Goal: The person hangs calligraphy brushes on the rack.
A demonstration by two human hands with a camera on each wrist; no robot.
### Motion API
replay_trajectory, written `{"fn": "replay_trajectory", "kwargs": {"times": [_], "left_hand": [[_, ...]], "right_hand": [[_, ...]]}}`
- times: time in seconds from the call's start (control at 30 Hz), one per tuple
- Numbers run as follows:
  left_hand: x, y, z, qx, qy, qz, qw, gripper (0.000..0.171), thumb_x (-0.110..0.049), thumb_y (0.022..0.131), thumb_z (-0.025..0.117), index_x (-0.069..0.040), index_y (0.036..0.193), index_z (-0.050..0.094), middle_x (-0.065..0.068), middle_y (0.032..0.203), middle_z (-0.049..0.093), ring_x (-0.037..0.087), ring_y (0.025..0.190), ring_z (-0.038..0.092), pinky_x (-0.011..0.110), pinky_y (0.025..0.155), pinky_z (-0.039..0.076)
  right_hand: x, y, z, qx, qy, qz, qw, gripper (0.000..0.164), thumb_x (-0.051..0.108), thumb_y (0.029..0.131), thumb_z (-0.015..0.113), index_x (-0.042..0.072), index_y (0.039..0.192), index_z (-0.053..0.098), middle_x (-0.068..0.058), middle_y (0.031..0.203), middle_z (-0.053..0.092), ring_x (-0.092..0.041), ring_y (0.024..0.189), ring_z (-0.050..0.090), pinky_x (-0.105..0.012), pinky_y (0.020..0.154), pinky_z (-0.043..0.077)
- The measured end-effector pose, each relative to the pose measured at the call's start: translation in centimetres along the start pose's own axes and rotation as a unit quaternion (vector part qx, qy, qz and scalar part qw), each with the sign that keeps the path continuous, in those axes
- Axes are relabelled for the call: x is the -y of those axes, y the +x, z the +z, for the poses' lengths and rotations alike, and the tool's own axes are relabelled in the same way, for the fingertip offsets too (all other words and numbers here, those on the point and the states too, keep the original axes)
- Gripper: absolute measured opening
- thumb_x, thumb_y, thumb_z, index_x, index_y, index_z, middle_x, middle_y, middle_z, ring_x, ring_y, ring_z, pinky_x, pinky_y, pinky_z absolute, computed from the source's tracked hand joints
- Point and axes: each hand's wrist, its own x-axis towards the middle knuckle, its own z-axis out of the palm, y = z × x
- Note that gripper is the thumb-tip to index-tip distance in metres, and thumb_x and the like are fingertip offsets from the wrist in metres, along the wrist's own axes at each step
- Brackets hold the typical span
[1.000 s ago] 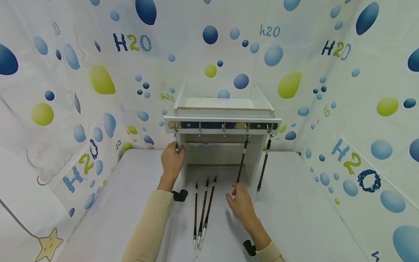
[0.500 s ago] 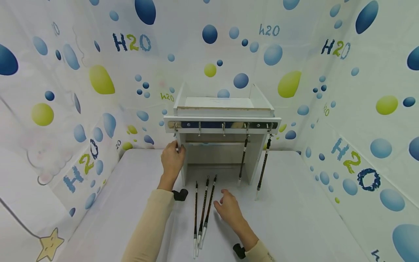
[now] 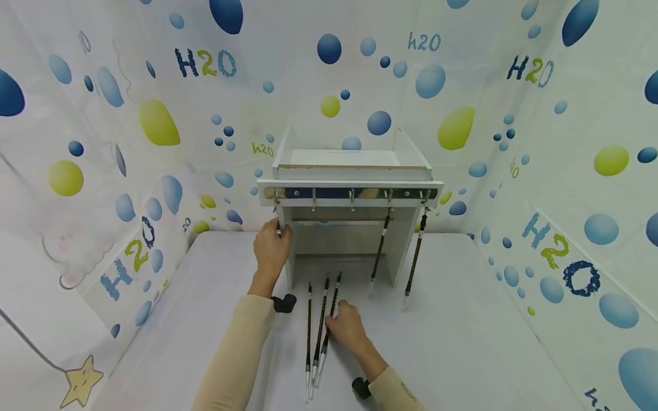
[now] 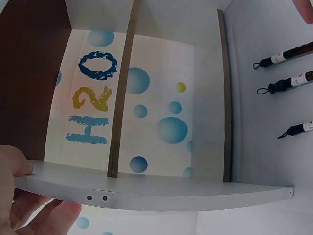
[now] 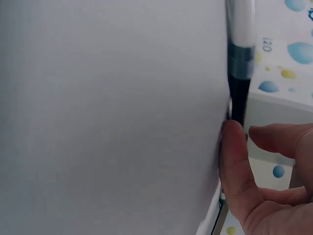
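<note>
RH (image 3: 348, 326) @ brush (image 3: 325, 343), LH (image 3: 271, 249) @ stand (image 3: 352, 184)

The left hand (image 4: 7, 191) grips a white side panel (image 4: 161, 191) that meets 2 brown-edged boards (image 4: 120, 98), while 3 white-banded dark brushes (image 4: 281, 86) lie at the right.

Head view evenly lit; right wrist view dimmer, soft.

Mirror-bright metal rail (image 3: 334, 195) gleams above shiny metal hooks (image 3: 352, 201) | white rack (image 3: 405, 237) shows smooth board, its edges (image 4: 122, 93) brown and wood-like | brushes (image 3: 309, 319) carry dark, glossy handles and translucent plastic caps (image 5: 242, 22) | smooth matt white covers tabletop (image 3: 462, 331) | slightly creased, printed sheeting (image 3: 288, 45) lines the walls | sleeves (image 3: 231, 348) are matt beige cloth
</note>
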Motion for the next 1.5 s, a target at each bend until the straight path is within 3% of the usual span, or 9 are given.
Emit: {"fn": "replay_trajectory", "kwargs": {"times": [0.2, 0.43, 0.67, 0.93, 1.13, 1.37, 1.5], "left_hand": [[0.0, 0.0, 0.1, -0.002, 0.002, 0.001, 1.0, 0.027, -0.012, 0.091, 0.063, 0.005, 0.11, 0.07, 0.023, 0.098, 0.072, 0.038, 0.083, 0.075, 0.056, 0.072, 0.057], [0.1, 0.0, 0.3, 0.002, 0.0, 0.0, 1.0, 0.027, -0.012, 0.092, 0.062, 0.005, 0.111, 0.07, 0.023, 0.098, 0.072, 0.038, 0.083, 0.075, 0.056, 0.073, 0.057], [0.2, 0.0, 0.0, -0.007, 0.002, -0.001, 1.0, 0.027, -0.013, 0.091, 0.063, 0.005, 0.11, 0.07, 0.024, 0.098, 0.072, 0.038, 0.083, 0.075, 0.057, 0.072, 0.057], [0.0, 0.0, 0.1, 0.0, 0.0, 0.002, 1.0, 0.026, -0.012, 0.091, 0.063, 0.005, 0.108, 0.07, 0.024, 0.097, 0.072, 0.039, 0.083, 0.074, 0.056, 0.071, 0.057], [-0.1, 0.0, 0.0, -0.002, -0.001, 0.003, 1.0, 0.026, -0.012, 0.091, 0.062, 0.006, 0.108, 0.07, 0.025, 0.098, 0.072, 0.039, 0.082, 0.075, 0.056, 0.07, 0.057], [-0.1, 0.0, 0.0, 0.0, -0.004, 0.002, 1.0, 0.026, -0.012, 0.092, 0.061, 0.006, 0.108, 0.07, 0.026, 0.099, 0.072, 0.039, 0.081, 0.075, 0.057, 0.07, 0.057], [-0.1, 0.0, 0.0, -0.001, -0.004, 0.002, 1.0, 0.027, -0.013, 0.091, 0.061, 0.006, 0.109, 0.07, 0.025, 0.099, 0.072, 0.039, 0.082, 0.075, 0.057, 0.071, 0.057]], "right_hand": [[0.4, 0.1, 0.6, 0.019, 0.001, 0.01, 1.0, 0.044, 0.009, 0.09, 0.067, -0.022, 0.118, 0.053, -0.005, 0.061, 0.053, -0.008, 0.041, 0.044, -0.021, 0.037, 0.038], [0.8, 0.2, 0.4, 0.031, -0.006, 0.017, 0.999, 0.016, 0.001, 0.087, 0.064, -0.013, 0.093, 0.06, -0.005, 0.056, 0.05, -0.01, 0.04, 0.045, -0.021, 0.037, 0.036], [1.0, 0.8, 0.1, 0.041, -0.007, 0.025, 0.999, 0.01, -0.001, 0.085, 0.066, -0.006, 0.077, 0.061, -0.007, 0.053, 0.059, -0.012, 0.038, 0.057, -0.021, 0.039, 0.041], [0.9, 0.7, -0.1, 0.044, 0.01, 0.05, 0.998, 0.013, -0.001, 0.083, 0.068, -0.009, 0.089, 0.06, -0.009, 0.06, 0.061, -0.013, 0.041, 0.06, -0.023, 0.043, 0.046], [0.8, 0.3, -0.6, 0.036, 0.009, 0.039, 0.999, 0.013, -0.001, 0.083, 0.068, -0.008, 0.089, 0.06, -0.01, 0.063, 0.061, -0.012, 0.042, 0.057, -0.024, 0.042, 0.046], [1.4, 0.0, -1.9, 0.021, 0.023, 0.03, 0.999, 0.044, 0.0, 0.085, 0.066, -0.021, 0.122, 0.054, -0.021, 0.082, 0.07, -0.011, 0.044, 0.06, -0.023, 0.042, 0.049], [1.8, -0.2, -2.8, 0.013, 0.015, 0.008, 1.0, 0.048, 0.001, 0.087, 0.064, -0.02, 0.129, 0.052, -0.012, 0.068, 0.068, -0.008, 0.042, 0.055, -0.021, 0.039, 0.042]]}}
